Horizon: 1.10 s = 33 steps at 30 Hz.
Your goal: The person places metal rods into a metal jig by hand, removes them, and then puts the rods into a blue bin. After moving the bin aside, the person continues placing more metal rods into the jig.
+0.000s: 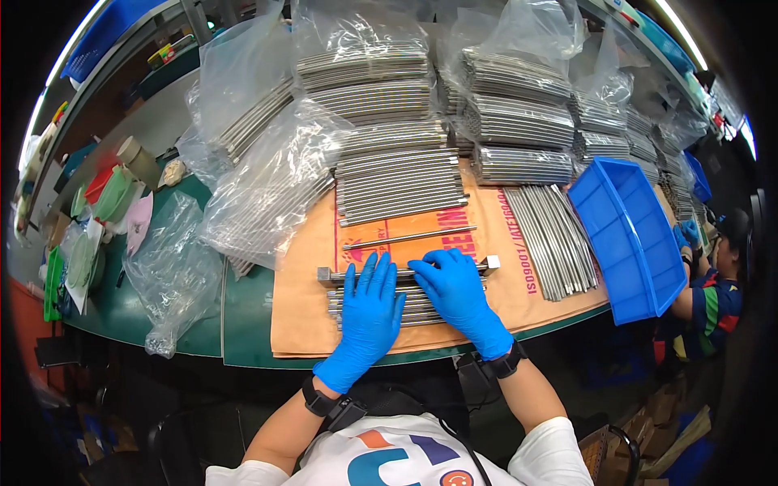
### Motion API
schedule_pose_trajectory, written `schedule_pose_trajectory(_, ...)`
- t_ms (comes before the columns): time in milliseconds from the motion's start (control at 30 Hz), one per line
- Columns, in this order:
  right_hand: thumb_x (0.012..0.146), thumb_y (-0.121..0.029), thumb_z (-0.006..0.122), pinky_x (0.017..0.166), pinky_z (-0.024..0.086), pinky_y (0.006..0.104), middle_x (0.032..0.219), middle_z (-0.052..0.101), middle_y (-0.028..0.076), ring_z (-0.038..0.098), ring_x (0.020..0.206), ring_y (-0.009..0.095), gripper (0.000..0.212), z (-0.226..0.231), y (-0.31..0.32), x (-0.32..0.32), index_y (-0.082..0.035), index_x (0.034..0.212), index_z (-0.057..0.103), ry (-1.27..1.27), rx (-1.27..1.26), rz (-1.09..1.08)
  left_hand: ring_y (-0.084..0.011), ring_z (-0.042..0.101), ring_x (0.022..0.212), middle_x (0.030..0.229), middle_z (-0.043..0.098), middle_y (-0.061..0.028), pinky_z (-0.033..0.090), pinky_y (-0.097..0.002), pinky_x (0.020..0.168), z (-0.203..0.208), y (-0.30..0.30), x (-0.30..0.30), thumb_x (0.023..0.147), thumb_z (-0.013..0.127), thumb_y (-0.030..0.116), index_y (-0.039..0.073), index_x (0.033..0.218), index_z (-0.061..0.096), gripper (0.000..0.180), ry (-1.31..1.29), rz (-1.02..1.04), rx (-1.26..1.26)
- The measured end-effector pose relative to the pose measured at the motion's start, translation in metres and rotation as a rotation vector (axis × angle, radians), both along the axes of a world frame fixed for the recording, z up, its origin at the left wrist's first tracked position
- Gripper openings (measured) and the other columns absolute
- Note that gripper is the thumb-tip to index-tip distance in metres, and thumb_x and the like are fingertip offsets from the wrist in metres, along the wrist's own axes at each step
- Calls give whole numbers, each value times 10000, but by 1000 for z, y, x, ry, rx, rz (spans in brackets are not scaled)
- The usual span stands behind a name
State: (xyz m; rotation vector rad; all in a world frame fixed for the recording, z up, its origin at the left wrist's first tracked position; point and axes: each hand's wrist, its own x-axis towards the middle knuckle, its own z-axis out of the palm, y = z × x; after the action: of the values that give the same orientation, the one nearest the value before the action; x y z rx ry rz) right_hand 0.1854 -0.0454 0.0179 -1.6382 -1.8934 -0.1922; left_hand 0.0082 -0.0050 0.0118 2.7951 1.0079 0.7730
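Metal rods (421, 306), a flat row of them, are lying right under your palms on the brown paper sheet (308, 324), their long axis running left to right across you. You're pressing down on them with both gloved hands: your left hand (366, 316) is spreading its fingers (371, 271) wide and flat over the left half of the row, and your right hand (458, 296) is lying flat over the right half, fingers (429, 261) pointing inward toward the left hand. Neither hand is gripping anything; both are resting open on top. The fingertips are reaching a square-ended bar (490, 262) that's sitting across the far edge of the row, parallel to the rods, and both hands are about equally close to it. Just beyond, a single rod (409, 237) is lying alone on the paper. Farther out, you're looking at stacked rods (401, 182) in layered rows, more of them in clear plastic bags (267, 194), and a loose fan of rods (555, 239) to your right beside a blue bin (632, 235). The green counter (243, 316) is carrying it all, and another person (713, 283) is working at the far right.
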Motion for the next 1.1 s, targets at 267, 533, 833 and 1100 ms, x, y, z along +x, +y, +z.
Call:
schedule_pose_trajectory(267, 803, -131, 650, 722, 473, 384, 936, 627, 65, 595, 833, 261, 225, 20, -17, -1, -97, 1026, 657, 62, -115, 172, -303, 531, 1069, 1234, 574, -123, 355, -457, 968, 0, -4, -6, 840, 661, 138, 8, 1171, 590, 363, -179, -13, -22)
schedule_pose_trajectory(533, 776, -63, 619, 744, 497, 405, 908, 614, 121, 605, 856, 311, 276, -1, 58, 40, -33, 1050, 640, -296, -250, -75, -307, 540, 1056, 1225, 582, -118, 381, -439, 923, -4, -3, -4, 829, 670, 129, 11, 1088, 631, 287, -209, -81, -40)
schedule_pose_trajectory(833, 826, -156, 671, 690, 477, 375, 886, 596, 79, 587, 800, 260, 211, 20, -3, 2, -114, 1032, 687, 47, -135, -59, -347, 377, 1341, 1378, 476, -174, 202, -539, 1123, 2, -3, -4, 870, 633, 177, 0, 1271, 541, 448, -150, -63, -9)
schedule_pose_trajectory(1100, 806, -198, 714, 660, 439, 369, 848, 590, 56, 566, 778, 230, 182, 10, -2, -5, -141, 979, 708, 60, -16, -24, -344, 333, 1373, 1409, 438, -197, 143, -567, 1136, 1, -3, -4, 895, 606, 215, -31, 1322, 486, 507, -68, -13, -9)
